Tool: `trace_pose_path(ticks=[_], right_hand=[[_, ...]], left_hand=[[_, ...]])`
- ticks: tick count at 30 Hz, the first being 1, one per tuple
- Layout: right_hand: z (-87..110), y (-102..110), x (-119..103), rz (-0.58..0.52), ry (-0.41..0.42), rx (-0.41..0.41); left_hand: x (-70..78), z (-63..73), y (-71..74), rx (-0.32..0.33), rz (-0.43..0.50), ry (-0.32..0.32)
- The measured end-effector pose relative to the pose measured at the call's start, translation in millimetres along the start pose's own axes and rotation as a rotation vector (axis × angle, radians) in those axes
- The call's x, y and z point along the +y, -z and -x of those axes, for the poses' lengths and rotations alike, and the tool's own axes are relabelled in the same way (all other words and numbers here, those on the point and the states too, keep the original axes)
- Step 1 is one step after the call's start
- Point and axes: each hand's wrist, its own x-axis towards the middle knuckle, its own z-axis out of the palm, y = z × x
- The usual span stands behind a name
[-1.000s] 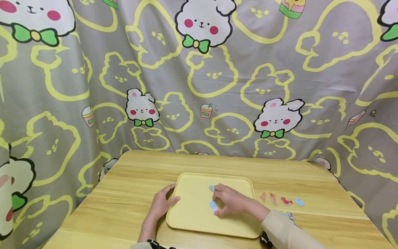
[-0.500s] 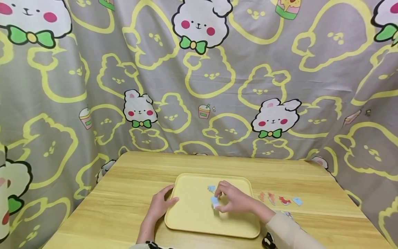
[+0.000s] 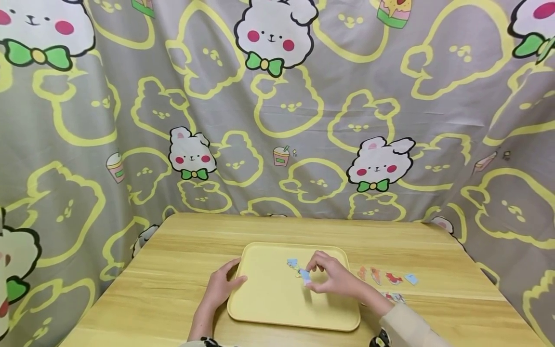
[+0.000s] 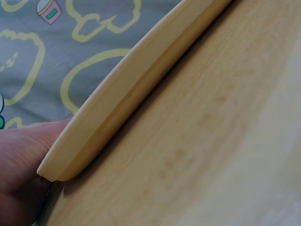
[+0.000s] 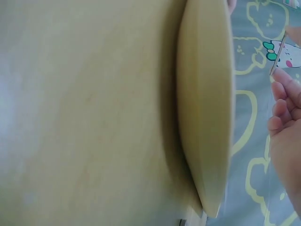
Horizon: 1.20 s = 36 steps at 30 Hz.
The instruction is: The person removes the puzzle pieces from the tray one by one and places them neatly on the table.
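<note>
A pale yellow tray [image 3: 264,301] lies on the wooden table. My left hand [image 3: 218,283] holds its left edge, the thumb over the rim; the left wrist view shows part of that hand [image 4: 21,162] at the end of the tray's side wall. Over the tray's middle, my right hand [image 3: 334,275] pinches a small flat blue-and-white picture piece [image 3: 305,276] between thumb and fingertips. The right wrist view shows this piece [image 5: 278,52] edge-on, raised above the rim. Another light-blue picture piece [image 3: 292,262] lies on the tray, just left of the held one.
Right of the tray on the table [image 3: 451,299] lie cut-out pieces: two orange ones, a red piece [image 3: 393,277] and a blue piece [image 3: 411,278]. Several more pieces [image 3: 396,297] lie nearer, partly behind the right forearm. A patterned grey curtain [image 3: 243,106] hangs behind the table.
My right hand has lifted the blue-and-white piece and moved slightly right and away from me, tilting the piece. The left hand stays on the tray's edge. The head view has shifted slightly.
</note>
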Motion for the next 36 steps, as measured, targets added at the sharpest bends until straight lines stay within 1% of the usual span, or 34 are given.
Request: trace_pose_path(ticks=[6,14,19,24,33,36], right_hand=[[4.1,4,-2,-0.005,-0.023,0.001],[14.4,13,1,-0.008,-0.080,-0.007],[24.7,21,5,0.002,-0.093,-0.009],[37.0,32,4,0.017,-0.132,-0.010],[58.0,48,7,0.079,-0.170,0.012],[65.3,54,8,0.074,-0.177,0.016]], left_hand=[[-1.6,-0.7,-0.8,0.003,-0.004,-0.003],[-0.4,-1.6,-0.3,0.001,-0.022,-0.002],[-0.1,-1.7,-0.1,-0.001,-0.029,0.002],[-0.3,-1.2,-0.5,-0.004,-0.038,0.006],[-0.6,-1.1,-0.2,-0.006,-0.032,0.003],[-0.2,-0.8,0.4,-0.006,-0.030,0.003]])
